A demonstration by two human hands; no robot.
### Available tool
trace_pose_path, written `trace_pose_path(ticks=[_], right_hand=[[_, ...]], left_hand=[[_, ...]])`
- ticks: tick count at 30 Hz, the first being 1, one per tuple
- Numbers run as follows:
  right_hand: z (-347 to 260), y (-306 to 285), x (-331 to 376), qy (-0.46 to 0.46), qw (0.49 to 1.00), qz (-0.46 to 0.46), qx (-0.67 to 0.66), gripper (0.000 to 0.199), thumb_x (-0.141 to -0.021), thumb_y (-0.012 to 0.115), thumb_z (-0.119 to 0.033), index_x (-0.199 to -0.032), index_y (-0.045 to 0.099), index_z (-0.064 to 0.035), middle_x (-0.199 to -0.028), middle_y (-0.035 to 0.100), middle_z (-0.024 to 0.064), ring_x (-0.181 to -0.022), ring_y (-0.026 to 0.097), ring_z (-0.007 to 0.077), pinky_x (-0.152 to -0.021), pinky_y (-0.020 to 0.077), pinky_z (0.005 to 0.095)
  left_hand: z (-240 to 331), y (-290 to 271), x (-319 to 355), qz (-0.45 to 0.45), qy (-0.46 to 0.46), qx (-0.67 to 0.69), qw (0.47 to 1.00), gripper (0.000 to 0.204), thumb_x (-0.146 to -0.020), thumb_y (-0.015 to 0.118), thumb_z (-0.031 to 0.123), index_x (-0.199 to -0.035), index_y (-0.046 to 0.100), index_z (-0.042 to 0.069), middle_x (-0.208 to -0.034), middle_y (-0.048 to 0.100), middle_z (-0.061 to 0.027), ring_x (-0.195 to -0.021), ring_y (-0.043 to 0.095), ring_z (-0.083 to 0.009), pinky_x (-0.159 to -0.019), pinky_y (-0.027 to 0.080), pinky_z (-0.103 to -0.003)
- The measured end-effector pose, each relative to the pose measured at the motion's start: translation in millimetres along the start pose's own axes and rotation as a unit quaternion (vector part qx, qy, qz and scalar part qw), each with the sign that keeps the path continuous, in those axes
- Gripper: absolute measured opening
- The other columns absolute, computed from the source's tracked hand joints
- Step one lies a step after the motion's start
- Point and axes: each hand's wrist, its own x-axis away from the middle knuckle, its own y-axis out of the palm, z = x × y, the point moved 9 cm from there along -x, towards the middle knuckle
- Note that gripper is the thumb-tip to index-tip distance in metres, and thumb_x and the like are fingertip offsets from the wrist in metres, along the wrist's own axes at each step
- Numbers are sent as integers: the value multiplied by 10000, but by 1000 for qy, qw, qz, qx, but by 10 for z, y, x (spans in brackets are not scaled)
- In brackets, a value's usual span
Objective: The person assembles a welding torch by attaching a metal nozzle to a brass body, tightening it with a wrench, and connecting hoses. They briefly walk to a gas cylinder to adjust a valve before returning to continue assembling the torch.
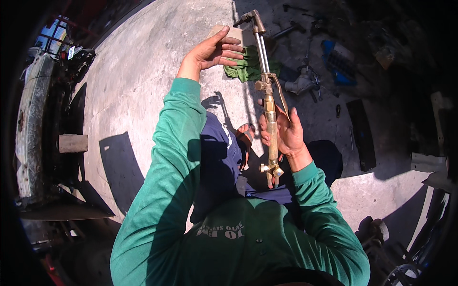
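A brass cutting torch (271,125) stands nearly upright in the picture, with its angled head at the top and its valve knobs near my lap. Round its handle my right hand (285,132) is wrapped, the thumb raised beside the long lever. My left hand (217,51) is held out to the left of the torch's steel tubes, holding nothing, its fingers extended and apart from the torch. Beyond the fingers, a crumpled green cloth (245,66) lies on the concrete floor, partly hidden behind the torch.
In the shade ahead lie a hammer (288,29), a blue tool case (338,62) and a pale glove (299,83). A screwdriver (338,112) and a dark flat strip (361,136) are to the right. At left, a long worn metal part (33,124) stands near a wooden block (73,143).
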Motion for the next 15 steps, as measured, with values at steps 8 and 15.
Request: trace_pose_path(ticks=[8, 15], right_hand=[[-70, -118, -32, -29, 999, 36, 3, 1077, -887, 389, -851, -1532, 329, 9, -899, 552, 93, -645, 543, 169, -542, 474, 315], [3, -331, -109, -13, 999, 26, -14, 856, -982, 423, -699, -1468, 408, 5, -925, 559, 107, -672, 545, 176, -567, 480, 324]], left_hand=[[-254, 286, 57, -58, -127, -233, 962, 676, -993, 556, 582, -1298, 588, -21, -1090, 718, -154, -976, 719, -221, -774, 608, -351], [-551, 1310, -322, -21, -17, 127, 991, 439, -1046, 534, 438, -1133, 536, 8, -951, 701, -204, -955, 732, -338, -843, 612, -460]])
